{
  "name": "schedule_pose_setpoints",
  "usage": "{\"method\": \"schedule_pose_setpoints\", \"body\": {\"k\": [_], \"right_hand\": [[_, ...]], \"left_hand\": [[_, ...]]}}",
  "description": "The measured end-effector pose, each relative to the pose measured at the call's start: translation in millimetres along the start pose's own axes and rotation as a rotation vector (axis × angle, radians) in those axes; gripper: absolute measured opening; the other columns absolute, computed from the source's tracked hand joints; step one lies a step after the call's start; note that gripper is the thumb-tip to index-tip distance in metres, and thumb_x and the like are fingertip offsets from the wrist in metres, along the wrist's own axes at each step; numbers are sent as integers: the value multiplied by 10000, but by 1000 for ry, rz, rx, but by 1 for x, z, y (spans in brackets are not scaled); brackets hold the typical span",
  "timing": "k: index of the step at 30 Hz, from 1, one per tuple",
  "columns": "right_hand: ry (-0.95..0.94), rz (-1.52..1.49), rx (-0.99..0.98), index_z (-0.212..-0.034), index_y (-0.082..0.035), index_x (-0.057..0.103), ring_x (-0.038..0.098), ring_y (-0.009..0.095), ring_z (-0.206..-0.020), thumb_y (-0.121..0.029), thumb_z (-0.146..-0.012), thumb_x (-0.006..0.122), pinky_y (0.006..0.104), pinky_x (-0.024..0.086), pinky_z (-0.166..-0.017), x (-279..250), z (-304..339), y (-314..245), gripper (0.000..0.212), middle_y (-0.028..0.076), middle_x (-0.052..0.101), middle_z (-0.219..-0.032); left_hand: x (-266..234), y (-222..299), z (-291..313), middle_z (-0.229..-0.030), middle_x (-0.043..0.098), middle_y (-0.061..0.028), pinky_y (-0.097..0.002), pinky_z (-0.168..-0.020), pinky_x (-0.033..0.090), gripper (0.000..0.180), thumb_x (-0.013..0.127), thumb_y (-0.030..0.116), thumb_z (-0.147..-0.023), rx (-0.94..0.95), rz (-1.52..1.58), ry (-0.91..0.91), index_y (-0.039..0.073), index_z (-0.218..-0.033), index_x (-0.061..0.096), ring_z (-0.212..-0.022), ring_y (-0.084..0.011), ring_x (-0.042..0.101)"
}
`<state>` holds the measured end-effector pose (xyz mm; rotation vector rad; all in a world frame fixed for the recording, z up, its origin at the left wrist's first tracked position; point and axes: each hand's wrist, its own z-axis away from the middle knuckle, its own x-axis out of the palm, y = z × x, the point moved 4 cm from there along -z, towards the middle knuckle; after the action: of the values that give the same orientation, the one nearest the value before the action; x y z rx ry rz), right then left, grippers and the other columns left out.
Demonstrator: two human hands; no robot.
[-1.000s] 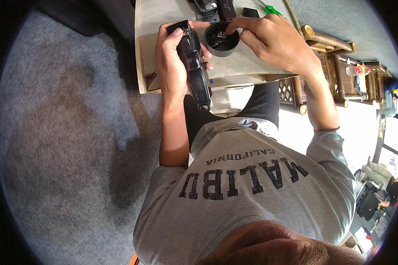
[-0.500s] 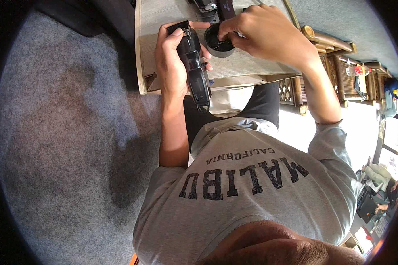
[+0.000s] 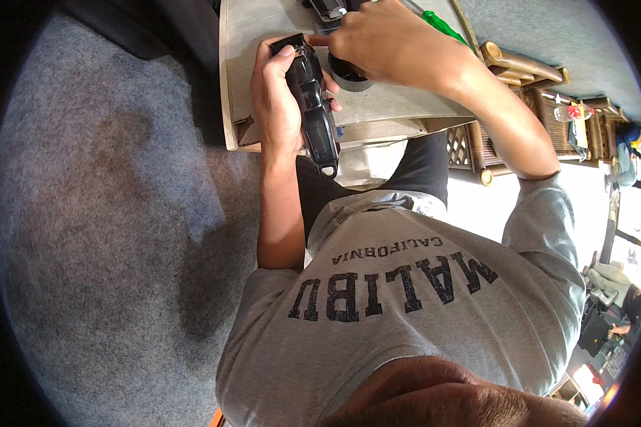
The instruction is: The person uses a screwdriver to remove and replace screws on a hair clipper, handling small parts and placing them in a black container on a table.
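Observation:
My left hand (image 3: 276, 99) is wrapped around a black hair clipper (image 3: 312, 99), its blade end pointing away from me and its rounded tail towards me. The thumb presses near the blade end. Over the round dark dish (image 3: 354, 84) on the table hangs my right hand (image 3: 399, 46), fingers curled and closed near my left index fingertip. What they hold, if anything, is hidden. The dish lies just right of the clipper, mostly covered by the right hand. Beyond my right hand is a screwdriver (image 3: 443, 27) with a green handle.
The pale wooden table (image 3: 392, 107) has an open-fronted space below its near edge. A dark metallic device (image 3: 327, 8) lies at its far side. Bamboo furniture (image 3: 527, 71) stands at the right, with a plastic bottle (image 3: 573, 112) on it. Grey carpet (image 3: 107, 213) covers the left.
My right hand has lifted out of the dish and moved up and left, nearer the clipper's blade end. The green screwdriver handle has come into view. The left hand keeps its hold.

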<state>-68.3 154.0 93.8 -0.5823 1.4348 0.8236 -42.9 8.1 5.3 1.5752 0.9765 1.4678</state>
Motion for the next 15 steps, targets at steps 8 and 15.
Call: {"method": "schedule_pose_setpoints", "body": {"k": [8, 15], "right_hand": [[-27, -84, -18, -957, -22, 760, 744, 379, -967, -158, -960, 609, 489, 568, -852, 7, -11, 6, 203, 194, 764, -975], [-25, -83, 26, -941, -22, 778, 754, 382, -942, -187, -899, 675, 493, 582, -823, 14, -14, 10, 199, 210, 770, -934]], "left_hand": [[2, 0, 0, -852, 647, -142, -350, -476, 584, 292, 447, 292, -1048, 11, 6, 10, 24, -1127, 532, -600, -212, 682], [-1, -3, 0, -742, 658, -127, -367, -515, 592, 363, 447, 381, -1033, -3, -58, 31, 73, -1167, 584, -604, -219, 681]]}}
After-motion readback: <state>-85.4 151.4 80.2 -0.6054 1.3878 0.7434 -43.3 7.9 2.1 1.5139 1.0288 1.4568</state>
